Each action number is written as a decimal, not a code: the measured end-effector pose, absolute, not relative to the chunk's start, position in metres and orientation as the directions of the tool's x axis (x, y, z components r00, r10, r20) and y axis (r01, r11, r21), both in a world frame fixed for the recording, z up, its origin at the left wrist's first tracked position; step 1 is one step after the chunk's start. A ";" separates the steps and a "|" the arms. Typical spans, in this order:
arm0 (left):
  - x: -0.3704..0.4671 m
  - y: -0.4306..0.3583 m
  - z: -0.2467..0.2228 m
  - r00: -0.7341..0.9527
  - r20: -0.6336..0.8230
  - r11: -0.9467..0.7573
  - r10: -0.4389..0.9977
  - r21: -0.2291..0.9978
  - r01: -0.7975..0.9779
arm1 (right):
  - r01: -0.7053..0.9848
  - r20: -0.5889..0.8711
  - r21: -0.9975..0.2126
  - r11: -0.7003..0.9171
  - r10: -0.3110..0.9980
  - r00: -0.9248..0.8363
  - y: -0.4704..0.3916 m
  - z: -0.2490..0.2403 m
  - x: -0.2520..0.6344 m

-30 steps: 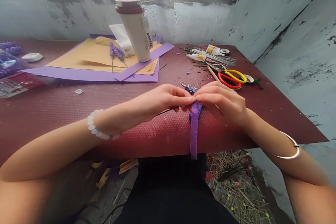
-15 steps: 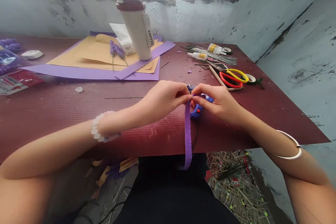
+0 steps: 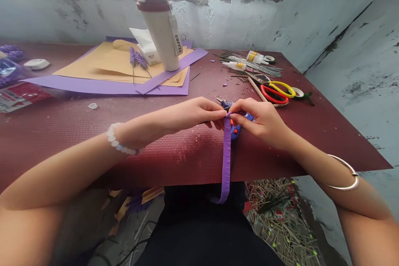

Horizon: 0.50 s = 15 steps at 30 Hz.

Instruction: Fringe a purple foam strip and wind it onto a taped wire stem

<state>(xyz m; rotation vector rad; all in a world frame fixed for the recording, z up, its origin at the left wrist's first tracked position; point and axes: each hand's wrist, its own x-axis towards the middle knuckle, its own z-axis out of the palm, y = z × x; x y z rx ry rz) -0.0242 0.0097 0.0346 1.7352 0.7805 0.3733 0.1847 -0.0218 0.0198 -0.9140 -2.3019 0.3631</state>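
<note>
A long purple strip (image 3: 226,158) hangs from between my fingertips, past the table's front edge, its lower end curling above my lap. My right hand (image 3: 260,120) pinches the strip's top, where a small purple bit shows. My left hand (image 3: 199,112) is closed beside it, thumb and forefinger together at a thin dark stem near the strip's top; its other fingers are curled below. Behind the hands lies a blue glue gun (image 3: 235,132) with a red switch, partly covered by my fingers.
Scissors (image 3: 277,92), glue bottles (image 3: 236,66) and thin wires lie at the back right. A white cup (image 3: 162,37) stands on purple and tan paper (image 3: 90,66), near a tissue pack (image 3: 150,54) and two purple flower sprigs (image 3: 137,59). A red packet (image 3: 21,94) lies far left.
My left hand has turned, with its fingers curled lower. The strip's hanging part has shifted slightly right, and more of the glue gun's tip shows.
</note>
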 end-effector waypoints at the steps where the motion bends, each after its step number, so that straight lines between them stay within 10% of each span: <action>1: -0.024 0.009 0.036 0.728 -0.166 -0.097 0.666 0.947 0.305 | 0.523 0.485 -0.414 0.745 0.667 -0.566 -0.021 0.019 0.185; 9: -0.028 0.005 0.036 0.706 -0.187 -0.023 0.683 0.961 0.277 | 0.513 0.693 0.007 0.858 0.366 -0.621 -0.012 0.010 0.188; 15: -0.026 0.002 0.036 0.662 0.000 -0.303 0.750 0.889 0.343 | 0.501 0.648 -0.210 0.840 0.503 -0.572 -0.014 0.011 0.189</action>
